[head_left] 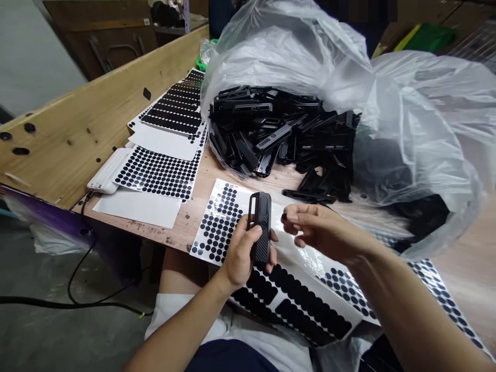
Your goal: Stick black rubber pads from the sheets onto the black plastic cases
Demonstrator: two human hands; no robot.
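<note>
My left hand [241, 253] is wrapped round a black plastic casing [262, 217], which has a ribbed, carbon-like surface and a slotted loop on its left side. Just right of the casing, my right hand [318, 227] pinches a small round black sticker [284, 217] between thumb and finger, apart from the casing. Under both hands lie a sheet of small black dots [217, 227] and, closer to my lap, a sheet of larger black stickers [306, 305]. Many similar black casings [271, 134] fill an open clear plastic bag [279, 57] beyond my hands.
More sticker sheets [158, 173] are stacked at the left, beside a white device [108, 170] with a cable. A wooden board [89, 113] edges the table on the left. Another clear bag [437, 108] bulges at the right. A green basket [201, 64] stands at the back.
</note>
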